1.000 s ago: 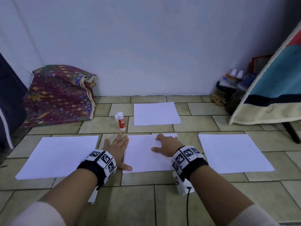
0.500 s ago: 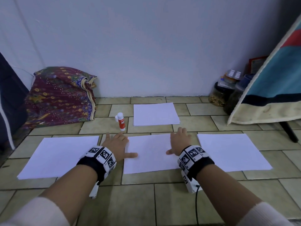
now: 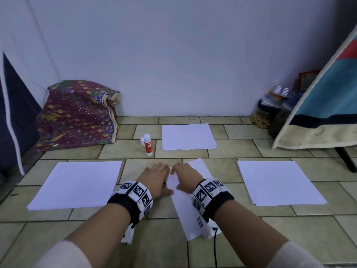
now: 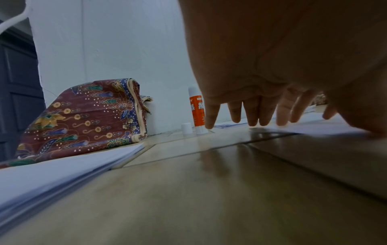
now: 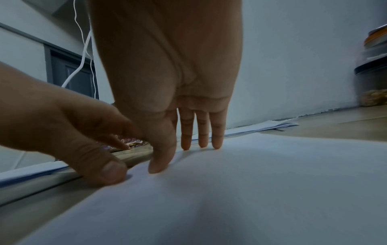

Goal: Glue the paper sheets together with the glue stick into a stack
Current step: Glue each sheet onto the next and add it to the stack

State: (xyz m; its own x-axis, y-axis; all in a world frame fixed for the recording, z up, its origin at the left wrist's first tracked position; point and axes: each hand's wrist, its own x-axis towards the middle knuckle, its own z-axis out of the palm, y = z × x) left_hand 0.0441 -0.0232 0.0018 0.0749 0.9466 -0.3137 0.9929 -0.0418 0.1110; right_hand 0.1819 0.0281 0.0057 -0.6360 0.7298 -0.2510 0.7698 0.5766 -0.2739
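Centre sheet (image 3: pixel 190 215), skewed: right hand (image 3: pixel 186 177) flat on top, left hand (image 3: pixel 155 177) spread, thumb at edge (glue stick (image 3: pixel 148 145) uncapped). Square up by sliding with light, even pressure.

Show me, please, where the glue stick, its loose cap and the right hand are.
glue stick (image 3: pixel 148 145): head view, on its orange label.
cap (image 4: pixel 186 128): left wrist view, on its white side.
right hand (image 3: pixel 186 176): head view, on the back of the hand.

Both forearms stretched forward, left hand (image 3: pixel 155 178) and right hand (image 3: pixel 184 176) side by side — fingers straight, palms down
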